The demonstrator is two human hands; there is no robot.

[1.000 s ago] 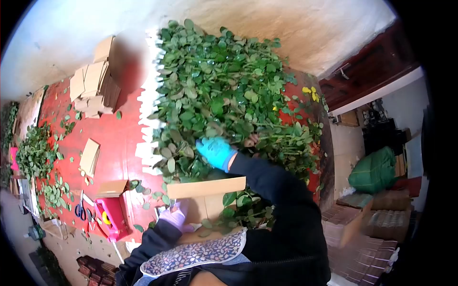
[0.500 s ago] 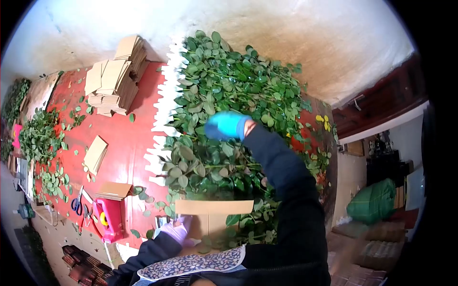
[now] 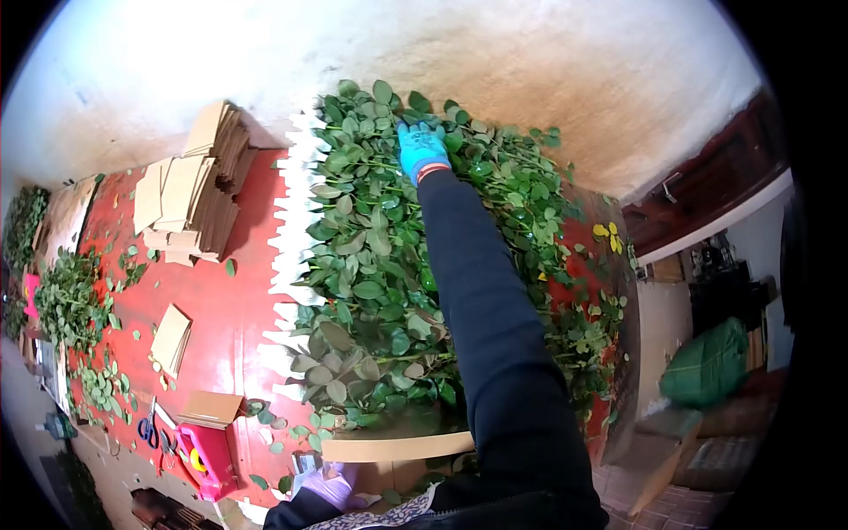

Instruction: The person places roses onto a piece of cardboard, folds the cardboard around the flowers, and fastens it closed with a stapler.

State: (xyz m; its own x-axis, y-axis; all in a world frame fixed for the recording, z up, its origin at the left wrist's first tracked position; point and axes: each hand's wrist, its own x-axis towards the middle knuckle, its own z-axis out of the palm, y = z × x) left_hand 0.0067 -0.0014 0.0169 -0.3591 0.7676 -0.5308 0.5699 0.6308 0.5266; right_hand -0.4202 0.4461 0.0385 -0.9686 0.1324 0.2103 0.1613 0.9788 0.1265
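Note:
My right hand [image 3: 422, 148], in a blue glove, reaches to the far end of a wide pile of leafy green stems [image 3: 380, 238]. Its fingers are spread, with the tips partly hidden among the leaves. Close to my body, my left hand [image 3: 329, 484] wears a purple glove and is closed at the left end of a piece of brown cardboard [image 3: 397, 448]. Its fingers are only partly visible. White sleeves or wraps [image 3: 291, 238] line the left side of the pile.
On the red table [image 3: 234, 322] stand stacked cardboard pieces [image 3: 190, 194], a smaller cardboard stack [image 3: 171, 340], scissors [image 3: 148, 430], pruners [image 3: 168, 446] and a pink holder [image 3: 210, 464]. More leafy stems [image 3: 71, 300] lie at left. A green bundle [image 3: 705, 364] is at right.
My right hand has moved away from me, from the middle of the leaf pile to its far end. My left hand stays by the cardboard. The view has shifted slightly upward.

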